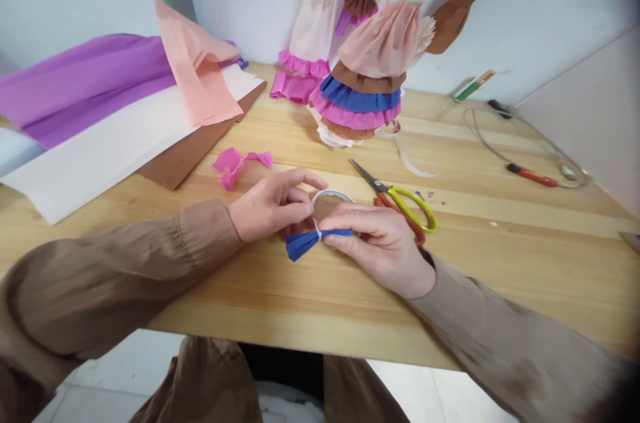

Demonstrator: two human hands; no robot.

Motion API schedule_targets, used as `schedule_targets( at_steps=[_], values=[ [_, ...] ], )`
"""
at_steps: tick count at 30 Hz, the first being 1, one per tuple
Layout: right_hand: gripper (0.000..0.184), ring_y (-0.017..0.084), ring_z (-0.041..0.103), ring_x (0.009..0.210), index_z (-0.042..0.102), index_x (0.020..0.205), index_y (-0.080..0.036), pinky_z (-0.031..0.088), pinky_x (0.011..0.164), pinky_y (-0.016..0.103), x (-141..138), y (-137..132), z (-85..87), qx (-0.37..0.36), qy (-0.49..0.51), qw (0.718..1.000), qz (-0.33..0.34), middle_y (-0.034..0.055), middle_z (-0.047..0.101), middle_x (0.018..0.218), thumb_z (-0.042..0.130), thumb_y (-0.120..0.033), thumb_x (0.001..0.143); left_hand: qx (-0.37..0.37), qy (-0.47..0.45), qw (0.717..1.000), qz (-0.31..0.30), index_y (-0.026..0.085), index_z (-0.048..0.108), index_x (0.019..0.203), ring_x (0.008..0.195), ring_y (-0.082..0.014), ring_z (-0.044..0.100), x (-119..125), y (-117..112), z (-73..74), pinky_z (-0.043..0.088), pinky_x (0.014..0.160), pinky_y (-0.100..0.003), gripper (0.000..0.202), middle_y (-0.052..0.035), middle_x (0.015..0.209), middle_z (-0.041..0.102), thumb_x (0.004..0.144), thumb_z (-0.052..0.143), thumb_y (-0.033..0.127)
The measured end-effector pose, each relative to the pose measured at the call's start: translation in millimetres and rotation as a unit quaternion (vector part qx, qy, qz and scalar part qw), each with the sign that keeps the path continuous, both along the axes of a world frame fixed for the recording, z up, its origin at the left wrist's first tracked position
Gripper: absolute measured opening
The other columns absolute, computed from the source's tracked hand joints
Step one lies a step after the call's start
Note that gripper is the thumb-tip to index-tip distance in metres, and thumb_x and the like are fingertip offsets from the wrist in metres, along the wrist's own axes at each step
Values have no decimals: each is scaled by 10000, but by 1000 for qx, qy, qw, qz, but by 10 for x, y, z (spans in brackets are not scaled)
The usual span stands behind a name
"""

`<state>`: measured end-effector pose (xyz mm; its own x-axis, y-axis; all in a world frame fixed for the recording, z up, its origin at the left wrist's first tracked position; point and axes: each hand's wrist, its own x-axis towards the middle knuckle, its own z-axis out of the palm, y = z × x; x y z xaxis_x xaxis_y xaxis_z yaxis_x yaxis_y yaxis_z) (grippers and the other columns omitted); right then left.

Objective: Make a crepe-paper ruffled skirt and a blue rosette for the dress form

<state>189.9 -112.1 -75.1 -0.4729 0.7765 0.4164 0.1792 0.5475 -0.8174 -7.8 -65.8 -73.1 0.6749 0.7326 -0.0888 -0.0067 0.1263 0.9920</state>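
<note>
A small folded piece of blue crepe paper (303, 243) lies between my hands, cinched in the middle by a thin white strip. My left hand (273, 208) pinches that white strip (331, 194), which loops up behind the paper. My right hand (383, 243) is closed on the right end of the blue paper, fingers pressed together. Both hands hover just above the wooden table (320, 303), close to its near edge.
Red and yellow scissors (400, 200) lie just behind my right hand. A pink paper scrap (235, 165) is to the left. Sheets of purple, white, brown and peach paper (115, 116) cover the left. A layered paper dress (370, 56) stands at the back. A red-handled tool (533, 175) and cable lie far right.
</note>
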Motion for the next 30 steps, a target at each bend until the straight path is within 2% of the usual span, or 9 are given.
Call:
schedule_targets(
  at_steps=[3, 7, 10, 14, 17, 20, 22, 26, 30],
  values=[
    [92, 110, 559, 587, 725, 827, -174, 463, 558, 253, -25, -18, 9, -25, 0, 999, -24, 9, 645, 678, 646, -164, 871, 31, -6, 998, 46, 157, 552, 1037, 431, -87, 528, -21, 4, 8, 419, 408, -185, 301, 38, 607, 612, 815, 642, 339],
    [112, 112, 554, 575, 691, 756, -168, 466, 555, 251, -45, -21, 14, -104, 13, 991, -82, -2, 627, 636, 655, -215, 851, 201, 5, 971, 131, 136, 616, 837, 472, -72, 491, -45, -41, 32, 397, 443, -183, 230, 17, 591, 579, 870, 583, 361],
    [101, 116, 554, 578, 693, 769, -167, 460, 549, 253, -44, -13, 3, -117, 34, 989, -88, 5, 635, 643, 659, -228, 842, 314, 38, 940, 126, 138, 654, 803, 529, -95, 542, -52, -114, 46, 438, 497, -206, 218, -16, 624, 628, 861, 596, 340],
    [92, 113, 531, 565, 693, 784, -163, 437, 522, 249, -30, -6, -15, -140, 49, 986, -80, 0, 612, 626, 658, -228, 839, 350, 78, 923, 138, 159, 662, 818, 565, -113, 582, -44, -208, 73, 488, 556, -228, 167, -29, 656, 666, 844, 617, 318],
    [108, 111, 520, 571, 678, 766, -169, 440, 534, 254, -20, 0, -16, -137, 56, 987, -58, -4, 598, 629, 658, -232, 851, 285, 75, 944, 150, 156, 638, 787, 578, -113, 599, -22, -215, 110, 486, 541, -215, 163, -30, 672, 673, 846, 615, 306],
    [111, 112, 534, 611, 681, 756, -177, 462, 588, 264, -19, 12, -13, -86, 68, 994, -20, -1, 605, 667, 656, -197, 862, 145, 42, 980, 128, 142, 602, 773, 524, -90, 578, 3, -153, 122, 468, 490, -188, 212, -6, 637, 646, 838, 634, 341],
    [94, 116, 550, 646, 700, 781, -180, 477, 627, 269, -23, 22, -14, -65, 63, 996, 0, 1, 610, 684, 659, -176, 866, 72, 16, 992, 98, 140, 582, 759, 486, -80, 567, 13, -93, 102, 461, 464, -182, 263, 5, 616, 639, 821, 664, 382],
    [104, 120, 563, 660, 727, 814, -187, 487, 652, 274, -24, 46, -26, -57, 47, 996, 42, 0, 622, 670, 662, -221, 888, -24, -22, 998, 47, 137, 575, 760, 487, -103, 613, 16, -6, 34, 487, 460, -203, 324, -16, 663, 680, 752, 743, 414],
    [154, 120, 567, 647, 742, 824, -195, 489, 647, 279, -8, 62, -38, -55, 56, 995, 59, 7, 647, 675, 657, -295, 905, -57, -26, 998, 17, 137, 592, 790, 523, -102, 617, 27, -4, 8, 485, 489, -202, 306, 8, 654, 654, 660, 818, 297]
  ],
)
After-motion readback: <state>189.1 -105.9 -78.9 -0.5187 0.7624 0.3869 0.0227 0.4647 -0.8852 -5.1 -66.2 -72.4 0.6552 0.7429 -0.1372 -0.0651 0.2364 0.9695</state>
